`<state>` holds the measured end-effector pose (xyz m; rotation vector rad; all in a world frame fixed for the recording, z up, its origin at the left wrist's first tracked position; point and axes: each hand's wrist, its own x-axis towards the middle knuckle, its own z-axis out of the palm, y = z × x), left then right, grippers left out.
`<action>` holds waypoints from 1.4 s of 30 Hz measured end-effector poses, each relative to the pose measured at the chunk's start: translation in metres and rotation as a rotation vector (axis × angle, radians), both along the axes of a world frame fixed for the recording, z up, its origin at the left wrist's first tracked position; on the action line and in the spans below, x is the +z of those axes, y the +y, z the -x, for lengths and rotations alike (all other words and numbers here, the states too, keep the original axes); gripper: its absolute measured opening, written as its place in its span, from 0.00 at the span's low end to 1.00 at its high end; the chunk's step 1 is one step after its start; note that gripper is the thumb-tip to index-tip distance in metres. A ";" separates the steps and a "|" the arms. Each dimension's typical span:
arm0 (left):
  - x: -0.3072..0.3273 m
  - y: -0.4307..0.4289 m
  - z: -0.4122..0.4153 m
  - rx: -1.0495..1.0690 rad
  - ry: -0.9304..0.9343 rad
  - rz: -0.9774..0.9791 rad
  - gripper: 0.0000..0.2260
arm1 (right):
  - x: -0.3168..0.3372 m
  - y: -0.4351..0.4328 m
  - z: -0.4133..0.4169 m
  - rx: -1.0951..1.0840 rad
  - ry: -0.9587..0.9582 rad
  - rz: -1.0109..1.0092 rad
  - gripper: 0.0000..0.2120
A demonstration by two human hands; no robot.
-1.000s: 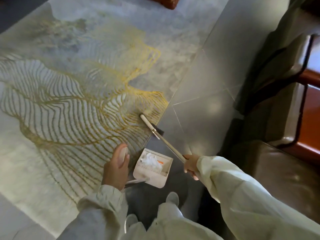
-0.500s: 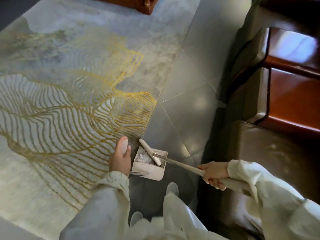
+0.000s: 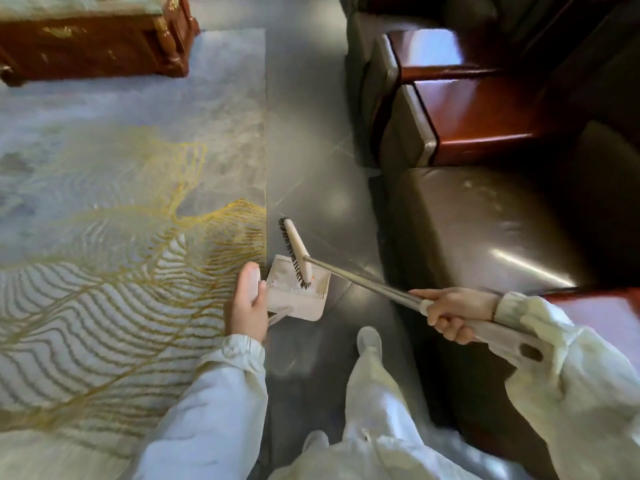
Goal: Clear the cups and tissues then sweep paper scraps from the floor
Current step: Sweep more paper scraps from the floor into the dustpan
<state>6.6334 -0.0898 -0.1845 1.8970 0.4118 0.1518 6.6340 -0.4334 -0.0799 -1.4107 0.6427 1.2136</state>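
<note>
Cream plastic makes up the dustpan point(image 3: 294, 299), which sits on the grey tiled floor point(image 3: 311, 150) just beside the edge of the gold-veined rug point(image 3: 104, 209). The left hand point(image 3: 246, 304), at the pan's 9 o'clock, has its fingers curled round the pale top of the pan's upright handle with the thumb lying along it. Most of that handle is hidden behind the hand, and only a short stub shows below the palm.

The broom head point(image 3: 297, 252) hangs across the pan's mouth, its dark bristles turned towards the rug. Its near end overlaps the pan and its far end juts out at the pan's 12 o'clock over bare tile. Whether the bristles touch the pan cannot be told. A steel shaft point(image 3: 363, 284) runs from the head towards 4 o'clock into the right hand point(image 3: 450, 313), whose fingers are wrapped tight round the spot where metal meets the cream grip. The grip's end passes under the sleeve.

Paper scraps cannot be made out. The pan's inside is blurred and pale, with one small orange fleck near the bristles.

At 2 o'clock a brown leather seat point(image 3: 485, 230) and red wooden armrests point(image 3: 478, 109) stand partly in shadow. At 11 o'clock a carved wooden table point(image 3: 93, 43) is cut off by the frame. Two pale shoes point(image 3: 369, 337) show at 6 o'clock.
</note>
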 end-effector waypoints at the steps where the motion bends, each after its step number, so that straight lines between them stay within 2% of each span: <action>1: 0.004 0.005 0.011 -0.011 -0.006 -0.036 0.17 | 0.003 0.003 0.023 -0.049 -0.005 -0.022 0.25; 8: 0.026 0.023 0.100 -0.049 -0.121 -0.133 0.18 | 0.016 0.054 0.180 -0.311 -0.122 0.003 0.30; 13: 0.026 0.030 0.182 -0.103 -0.088 -0.060 0.16 | -0.007 0.100 0.283 -0.466 -0.203 0.030 0.33; 17: 0.033 0.038 0.270 -0.142 -0.123 -0.141 0.17 | -0.028 0.124 0.377 -0.540 -0.234 0.024 0.36; 20: 0.042 0.046 0.329 -0.217 -0.115 -0.239 0.15 | -0.029 0.138 0.446 -0.622 -0.216 0.001 0.35; 24: 0.049 0.057 0.401 -0.325 -0.065 -0.227 0.10 | -0.015 0.157 0.526 -0.722 -0.198 -0.007 0.33; 28: 0.047 0.070 0.457 -0.536 -0.027 -0.239 0.11 | -0.004 0.192 0.614 -0.780 -0.228 0.050 0.34; 36: 0.057 0.078 0.572 -0.893 0.057 -0.248 0.11 | -0.008 0.261 0.787 -1.020 -0.150 0.025 0.20; 42: 0.070 0.041 0.655 -1.072 0.047 -0.236 0.10 | -0.008 0.262 0.904 -1.256 -0.083 0.007 0.12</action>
